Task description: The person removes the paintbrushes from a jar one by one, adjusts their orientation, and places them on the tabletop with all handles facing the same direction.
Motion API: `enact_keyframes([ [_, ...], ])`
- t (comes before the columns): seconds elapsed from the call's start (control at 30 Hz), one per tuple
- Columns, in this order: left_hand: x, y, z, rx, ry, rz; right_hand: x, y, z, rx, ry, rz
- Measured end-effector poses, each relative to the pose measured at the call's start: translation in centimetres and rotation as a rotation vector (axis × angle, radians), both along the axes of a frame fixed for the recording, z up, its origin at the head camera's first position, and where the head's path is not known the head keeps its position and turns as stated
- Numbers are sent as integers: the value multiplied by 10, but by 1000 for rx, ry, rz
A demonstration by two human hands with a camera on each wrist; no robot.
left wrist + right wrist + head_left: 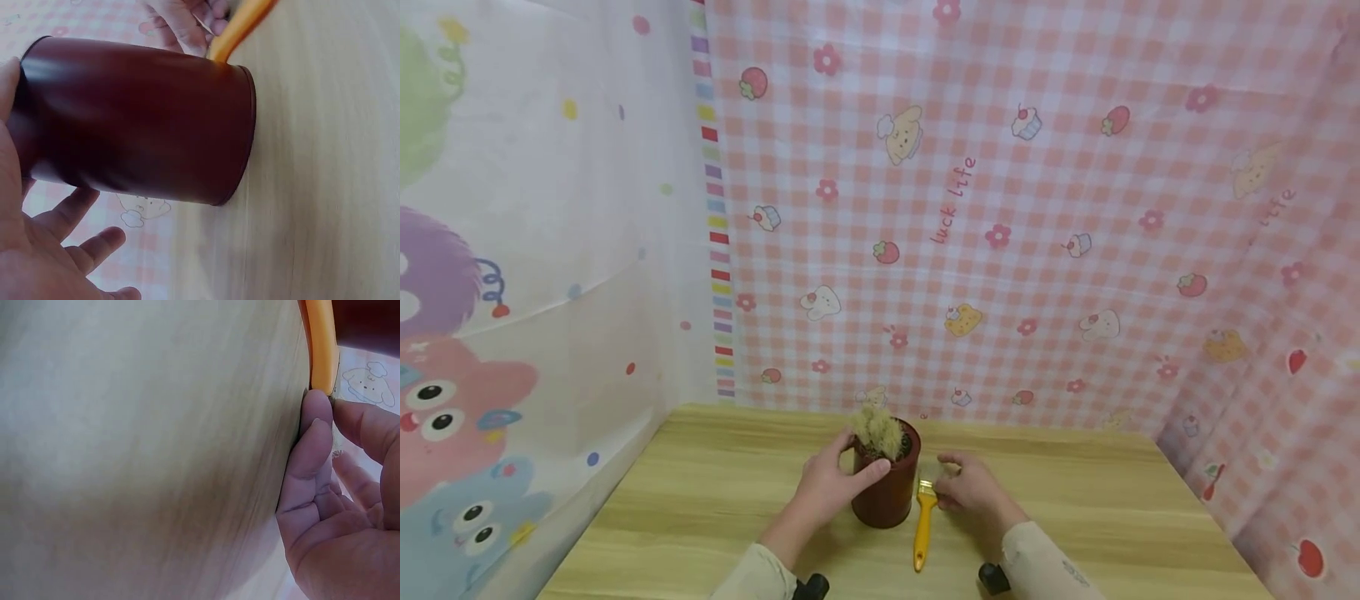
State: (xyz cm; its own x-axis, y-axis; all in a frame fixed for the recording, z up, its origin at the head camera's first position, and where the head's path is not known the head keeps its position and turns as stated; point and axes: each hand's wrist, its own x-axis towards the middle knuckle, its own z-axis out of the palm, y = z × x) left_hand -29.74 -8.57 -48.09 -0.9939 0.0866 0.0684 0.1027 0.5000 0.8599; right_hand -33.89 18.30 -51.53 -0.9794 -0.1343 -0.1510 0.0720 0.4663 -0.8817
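A dark red-brown flower pot [886,496] with a pale yellow, fuzzy cactus [878,432] in dark soil stands about upright at the table's middle. My left hand [832,485] grips its upper left side, thumb across the front near the rim. In the left wrist view, the pot's smooth wall [137,119] fills much of the picture, and other fingers of that hand spread below it. Right of the pot lies a paintbrush [922,532] with a yellow handle and metal band. My right hand [970,487] pinches it near the band, with the bristles mostly hidden behind the fingers.
The wood-grain table [1075,500] runs back to a pink checked cloth [1037,275] with cartoon prints. A white cloth with cartoon monsters [550,267] hangs along the left side. Black wrist devices [994,577] show at both sleeves.
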Motion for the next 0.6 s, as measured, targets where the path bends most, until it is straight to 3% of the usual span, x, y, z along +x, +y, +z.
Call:
enact_keyframes([
  [0.6, -3, 0, -2, -14, -12, 16, -4, 4, -2, 1, -23, 40],
])
